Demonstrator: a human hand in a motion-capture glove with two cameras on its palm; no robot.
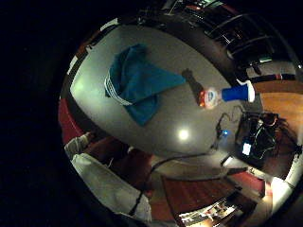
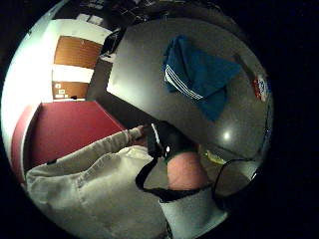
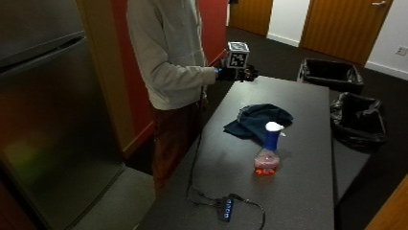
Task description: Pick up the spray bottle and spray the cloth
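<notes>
Person at a grey table [image 3: 300, 177], gloved hand raised, bottle and cloth untouched.

The table carries a crumpled blue cloth [image 3: 258, 120] near its middle, and just beside the cloth, toward the near end, the spray bottle [image 3: 267, 153] stands upright: clear base with reddish liquid, blue neck, white trigger head. A small black cable hub [image 3: 225, 208] lies at the near end. The right hand [image 3: 237, 73] hangs in the air above the table's far end, well apart from bottle and cloth, touching nothing; whether its fingers are curled or straight cannot be told.
</notes>
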